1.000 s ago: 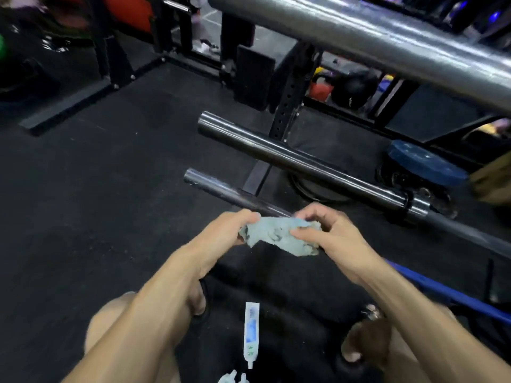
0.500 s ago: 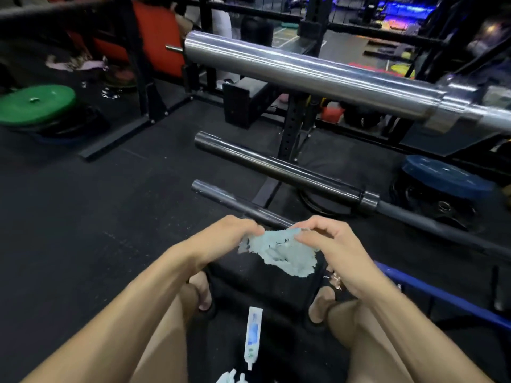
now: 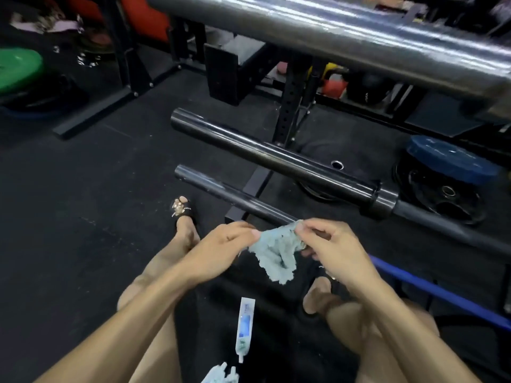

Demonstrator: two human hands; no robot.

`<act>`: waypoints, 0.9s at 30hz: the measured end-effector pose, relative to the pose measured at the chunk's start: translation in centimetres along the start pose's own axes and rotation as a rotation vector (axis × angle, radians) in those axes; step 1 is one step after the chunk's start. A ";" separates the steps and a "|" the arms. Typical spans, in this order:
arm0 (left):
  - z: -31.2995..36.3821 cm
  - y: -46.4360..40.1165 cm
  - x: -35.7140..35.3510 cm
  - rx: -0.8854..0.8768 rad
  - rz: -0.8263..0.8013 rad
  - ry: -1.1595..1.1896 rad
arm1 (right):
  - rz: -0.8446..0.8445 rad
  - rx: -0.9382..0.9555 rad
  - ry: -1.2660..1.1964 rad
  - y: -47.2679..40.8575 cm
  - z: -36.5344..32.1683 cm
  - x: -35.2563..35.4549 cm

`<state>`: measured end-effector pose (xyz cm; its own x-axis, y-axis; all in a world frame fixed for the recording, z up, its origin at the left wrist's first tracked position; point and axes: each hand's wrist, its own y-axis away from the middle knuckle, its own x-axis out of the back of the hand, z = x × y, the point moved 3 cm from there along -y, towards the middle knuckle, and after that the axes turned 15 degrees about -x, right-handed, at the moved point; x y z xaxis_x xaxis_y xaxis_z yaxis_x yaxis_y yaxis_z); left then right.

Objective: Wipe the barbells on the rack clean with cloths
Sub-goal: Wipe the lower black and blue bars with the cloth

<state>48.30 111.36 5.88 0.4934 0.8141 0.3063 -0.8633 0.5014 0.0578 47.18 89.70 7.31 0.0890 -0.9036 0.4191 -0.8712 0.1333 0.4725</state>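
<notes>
A pale blue-green cloth (image 3: pixel 276 251) hangs between my two hands, low in the middle of the view. My left hand (image 3: pixel 221 247) pinches its left edge and my right hand (image 3: pixel 329 247) pinches its upper right corner. Three barbell sleeves lie one above the other on the rack: a thick silver one (image 3: pixel 345 26) across the top, a dark one (image 3: pixel 262 156) in the middle, and a thinner dark one (image 3: pixel 226 193) lowest, its near end hidden behind the cloth and my hands. The cloth hangs just in front of the lowest sleeve.
A white and blue tube (image 3: pixel 244 328) and a second pale cloth (image 3: pixel 221 374) lie on the black floor between my legs. A blue plate (image 3: pixel 450 158) on black plates is at the right, a green plate (image 3: pixel 16 69) at the far left. A blue bar (image 3: pixel 431 288) runs under my right forearm.
The cloth has been pulled open and hangs lower between my hands. The view has tilted down and closer, so the silver sleeve now fills the top and my left foot shows.
</notes>
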 end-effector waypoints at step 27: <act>-11.5 -9.5 -2.1 -0.081 0.022 0.622 | -0.127 -0.260 -0.234 -8.8 3.5 -4.5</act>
<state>56.71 108.28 -6.19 0.4665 0.8304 -0.3046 -0.8750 0.4836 -0.0215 52.76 91.16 -1.49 0.0497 -0.9842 0.1700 -0.7060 0.0857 0.7030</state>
